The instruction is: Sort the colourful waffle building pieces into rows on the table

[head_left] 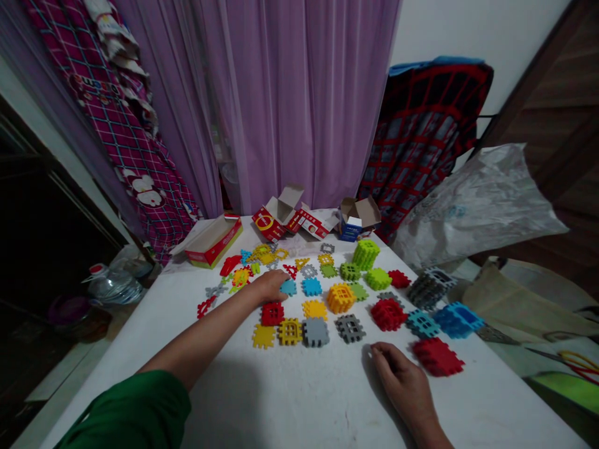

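Note:
Many coloured waffle-style plastic blocks lie spread over a white table [290, 399]. My left hand [270, 285] reaches far forward, its fingers closed over a light blue block [289, 287]. A red block [272, 313] sits just below that hand. Resting on the table near the front is my right hand [402, 379], its fingers curled and nothing visible in them. It lies just left of a red stack [437, 356] and below a grey block [349, 328]. An orange cube [341, 297] and a red cube [388, 313] stand in the middle.
Opened red cardboard boxes [281, 218] and a flat red box [213, 242] sit at the table's far edge before a purple curtain. A green stack [365, 254], grey stack [427, 287] and blue stack [457, 319] stand right. A plastic sack [477, 206] lies beyond the right edge.

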Tool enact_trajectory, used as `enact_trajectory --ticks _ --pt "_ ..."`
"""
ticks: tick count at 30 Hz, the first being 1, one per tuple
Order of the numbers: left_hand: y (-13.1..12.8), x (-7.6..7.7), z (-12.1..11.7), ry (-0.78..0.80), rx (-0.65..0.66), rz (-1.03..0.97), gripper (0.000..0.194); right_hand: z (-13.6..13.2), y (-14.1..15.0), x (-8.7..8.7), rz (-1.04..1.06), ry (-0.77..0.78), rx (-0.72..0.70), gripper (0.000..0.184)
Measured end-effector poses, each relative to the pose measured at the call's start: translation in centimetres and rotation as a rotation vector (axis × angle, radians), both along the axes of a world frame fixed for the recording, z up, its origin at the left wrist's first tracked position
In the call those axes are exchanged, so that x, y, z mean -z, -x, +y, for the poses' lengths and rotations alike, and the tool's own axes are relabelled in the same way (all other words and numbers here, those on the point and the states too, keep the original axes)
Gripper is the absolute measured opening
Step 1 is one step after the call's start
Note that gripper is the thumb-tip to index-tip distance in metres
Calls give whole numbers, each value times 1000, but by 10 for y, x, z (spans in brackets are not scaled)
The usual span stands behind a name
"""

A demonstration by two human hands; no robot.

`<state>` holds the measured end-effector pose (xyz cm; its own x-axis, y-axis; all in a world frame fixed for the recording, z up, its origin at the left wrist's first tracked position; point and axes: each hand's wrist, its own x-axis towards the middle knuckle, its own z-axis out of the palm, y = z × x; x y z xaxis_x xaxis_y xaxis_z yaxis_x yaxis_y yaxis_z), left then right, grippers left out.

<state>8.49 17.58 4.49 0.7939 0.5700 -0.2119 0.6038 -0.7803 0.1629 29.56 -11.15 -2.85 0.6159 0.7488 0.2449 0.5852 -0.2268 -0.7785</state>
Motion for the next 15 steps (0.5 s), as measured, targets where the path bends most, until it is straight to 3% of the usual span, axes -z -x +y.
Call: enact_trajectory --ticks 15 --pt "0 0 -3 1 -26 1 53 -1 0 -2 -4 16 -11 41"
